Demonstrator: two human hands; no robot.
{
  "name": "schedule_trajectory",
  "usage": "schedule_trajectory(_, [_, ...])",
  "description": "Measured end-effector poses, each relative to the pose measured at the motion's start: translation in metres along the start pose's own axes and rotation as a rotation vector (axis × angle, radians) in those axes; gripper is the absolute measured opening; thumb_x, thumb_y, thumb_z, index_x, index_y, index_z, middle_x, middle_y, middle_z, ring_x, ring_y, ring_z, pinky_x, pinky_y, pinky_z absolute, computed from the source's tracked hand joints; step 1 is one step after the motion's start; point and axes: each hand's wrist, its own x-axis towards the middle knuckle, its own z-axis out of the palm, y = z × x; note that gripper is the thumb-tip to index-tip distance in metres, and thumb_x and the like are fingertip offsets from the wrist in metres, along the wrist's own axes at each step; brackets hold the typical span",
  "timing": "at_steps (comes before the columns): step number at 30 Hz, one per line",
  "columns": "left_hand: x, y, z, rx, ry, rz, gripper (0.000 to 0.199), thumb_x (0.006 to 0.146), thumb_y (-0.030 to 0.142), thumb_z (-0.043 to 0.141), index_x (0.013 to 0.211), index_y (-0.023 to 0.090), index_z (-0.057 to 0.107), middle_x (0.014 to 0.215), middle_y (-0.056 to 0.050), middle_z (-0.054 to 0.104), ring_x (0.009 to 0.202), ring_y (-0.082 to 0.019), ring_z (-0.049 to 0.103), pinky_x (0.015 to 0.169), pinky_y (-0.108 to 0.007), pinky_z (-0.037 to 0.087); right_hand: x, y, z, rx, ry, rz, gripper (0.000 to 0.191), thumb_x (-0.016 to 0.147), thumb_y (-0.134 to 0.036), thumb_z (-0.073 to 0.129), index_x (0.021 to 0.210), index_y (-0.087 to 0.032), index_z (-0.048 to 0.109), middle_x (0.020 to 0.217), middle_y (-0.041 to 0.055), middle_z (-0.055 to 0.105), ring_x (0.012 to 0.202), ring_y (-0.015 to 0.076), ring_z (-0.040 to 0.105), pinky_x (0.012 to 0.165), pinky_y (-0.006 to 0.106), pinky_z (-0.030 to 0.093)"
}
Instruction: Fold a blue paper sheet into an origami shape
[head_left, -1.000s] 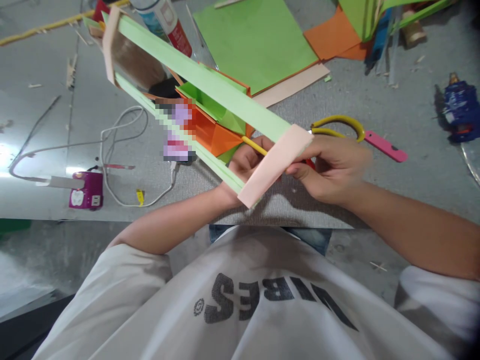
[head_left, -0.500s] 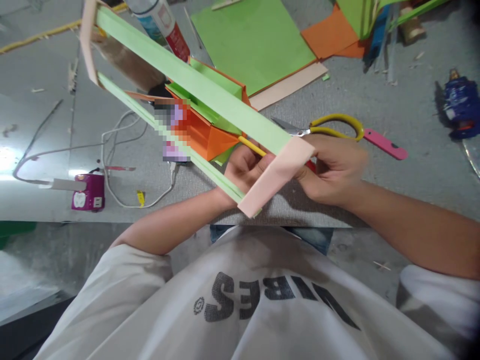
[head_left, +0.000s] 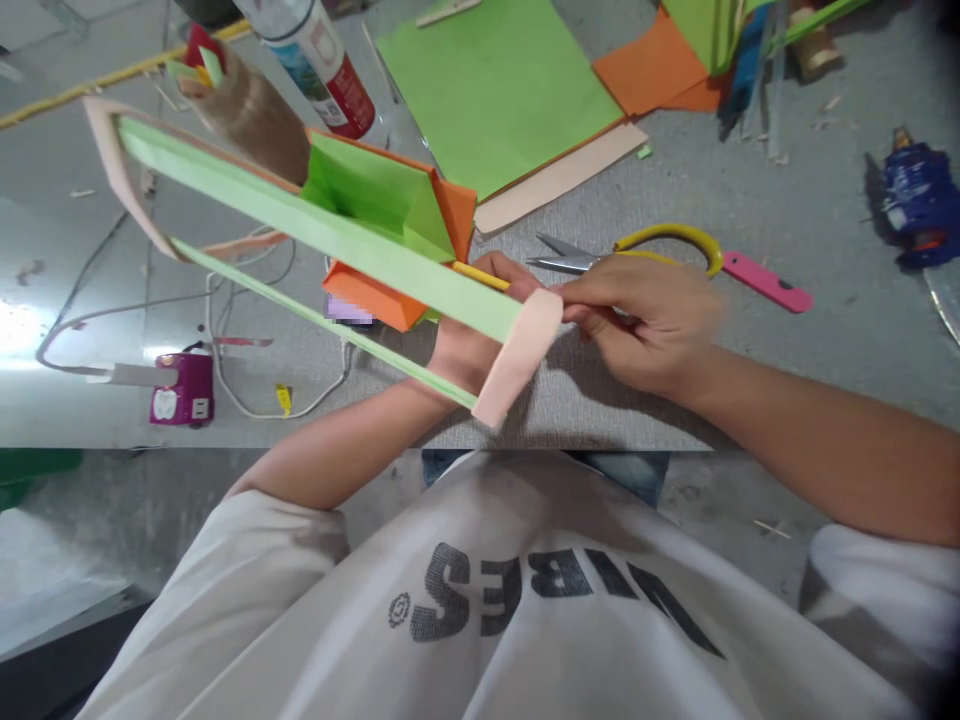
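A paper model hangs over the table's front part. Its long loop of light green strip (head_left: pixel 322 235) has pink paper ends (head_left: pixel 519 358). Behind the loop is a folded green and orange paper box (head_left: pixel 375 195), with a yellow stick (head_left: pixel 481 276) running from it to the right. My left hand (head_left: pixel 469 345), partly hidden by the loop, has its fingers closed round the stick. My right hand (head_left: pixel 645 315), slightly blurred, pinches at the right end of the stick's line, close beside the pink end; the held tip is covered by its fingers.
Yellow-handled scissors (head_left: pixel 667 240) and a pink-handled tool (head_left: pixel 769 283) lie behind my right hand. A blue glue gun (head_left: pixel 922 195) is far right. Green sheets (head_left: pixel 502 90), a spray can (head_left: pixel 319 70), a brown holder (head_left: pixel 244 110) and a purple plug adapter (head_left: pixel 182 388) with cables stand around.
The paper model has turned and its far end has swung left and toward me, so the brown holder shows. My right hand has shifted slightly left, and the red piece at its fingers is hidden.
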Motion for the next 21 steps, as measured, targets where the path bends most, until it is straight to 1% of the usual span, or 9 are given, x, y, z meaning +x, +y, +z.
schedule_trajectory(2, [0.001, -0.001, -0.001, 0.005, -0.012, 0.055, 0.068, 0.097, 0.070, 0.111, 0.083, 0.026, 0.060, 0.087, 0.000, 0.073, 0.085, -0.019, 0.074, 0.080, -0.034, 0.063, -0.003, 0.002, 0.000, -0.091, -0.003, 0.016, 0.019, 0.124, -0.049, 0.084, 0.127, -0.033, 0.094, 0.093, -0.0013, 0.089, 0.073, 0.0181, 0.082, 0.068, 0.033, 0.068])
schedule_trajectory(4, [-0.001, 0.000, -0.003, 0.016, -0.064, 0.095, 0.069, 0.097, 0.072, 0.111, 0.083, 0.027, 0.060, 0.087, 0.000, 0.072, 0.087, -0.020, 0.075, 0.084, -0.037, 0.064, -0.008, 0.003, -0.002, -0.171, -0.020, 0.022, 0.034, 0.122, -0.066, 0.084, 0.125, -0.033, 0.093, 0.097, 0.0015, 0.090, 0.075, 0.0212, 0.083, 0.069, 0.038, 0.071])
schedule_trajectory(5, [-0.002, 0.000, -0.004, 0.027, -0.084, 0.104, 0.069, 0.095, 0.073, 0.111, 0.085, 0.027, 0.062, 0.089, 0.000, 0.072, 0.089, -0.021, 0.076, 0.087, -0.038, 0.064, -0.009, 0.002, -0.003, -0.187, -0.037, 0.016, 0.039, 0.120, -0.071, 0.084, 0.124, -0.033, 0.092, 0.099, 0.0032, 0.090, 0.078, 0.0230, 0.085, 0.071, 0.040, 0.073])
schedule_trajectory(7, [-0.006, 0.001, -0.005, 0.049, -0.100, 0.104, 0.066, 0.094, 0.076, 0.112, 0.091, 0.027, 0.068, 0.093, -0.002, 0.073, 0.094, -0.022, 0.077, 0.092, -0.039, 0.066, -0.012, 0.001, -0.006, -0.177, -0.079, 0.026, 0.042, 0.117, -0.073, 0.087, 0.121, -0.032, 0.091, 0.101, 0.0063, 0.091, 0.085, 0.0266, 0.087, 0.076, 0.045, 0.076])
schedule_trajectory(10, [-0.010, 0.001, -0.004, 0.064, -0.068, 0.073, 0.068, 0.093, 0.082, 0.109, 0.092, 0.027, 0.070, 0.094, -0.003, 0.074, 0.098, -0.025, 0.080, 0.093, -0.040, 0.067, -0.015, -0.001, -0.009, -0.170, -0.128, 0.110, 0.038, 0.118, -0.070, 0.086, 0.115, -0.033, 0.088, 0.099, 0.0081, 0.090, 0.088, 0.0288, 0.088, 0.083, 0.048, 0.078])
schedule_trajectory(14, [-0.010, -0.003, 0.000, 0.000, -0.098, 0.060, 0.077, 0.085, 0.091, 0.110, 0.084, 0.026, 0.070, 0.085, -0.001, 0.073, 0.082, -0.019, 0.072, 0.077, -0.035, 0.062, -0.016, -0.001, -0.009, -0.176, -0.064, 0.005, 0.023, 0.116, -0.059, 0.090, 0.116, -0.036, 0.086, 0.095, -0.0005, 0.089, 0.081, 0.0216, 0.086, 0.078, 0.037, 0.073])
schedule_trajectory(17, [-0.013, -0.002, -0.001, -0.115, -0.132, -0.029, 0.069, 0.085, 0.081, 0.115, 0.088, 0.026, 0.075, 0.089, 0.000, 0.078, 0.078, -0.018, 0.071, 0.072, -0.034, 0.063, -0.010, -0.004, -0.009, -0.199, -0.059, -0.034, 0.008, 0.119, -0.043, 0.085, 0.126, -0.038, 0.084, 0.100, -0.0046, 0.092, 0.081, 0.0182, 0.087, 0.081, 0.033, 0.072])
schedule_trajectory(19, [-0.015, 0.000, -0.004, -0.172, -0.166, -0.095, 0.059, 0.088, 0.073, 0.114, 0.095, 0.027, 0.079, 0.095, -0.002, 0.082, 0.083, -0.020, 0.077, 0.078, -0.037, 0.068, -0.004, -0.008, -0.009, -0.204, -0.025, -0.111, 0.014, 0.117, -0.036, 0.087, 0.130, -0.037, 0.082, 0.102, -0.0046, 0.094, 0.080, 0.0174, 0.087, 0.077, 0.031, 0.070])
schedule_trajectory(21, [-0.016, 0.002, -0.008, -0.194, -0.252, -0.165, 0.050, 0.093, 0.068, 0.110, 0.104, 0.028, 0.082, 0.097, -0.004, 0.084, 0.090, -0.024, 0.081, 0.085, -0.040, 0.070, 0.000, -0.010, -0.009, -0.216, 0.004, -0.154, 0.018, 0.115, -0.034, 0.090, 0.131, -0.036, 0.081, 0.101, -0.0030, 0.094, 0.080, 0.0184, 0.087, 0.073, 0.032, 0.069])
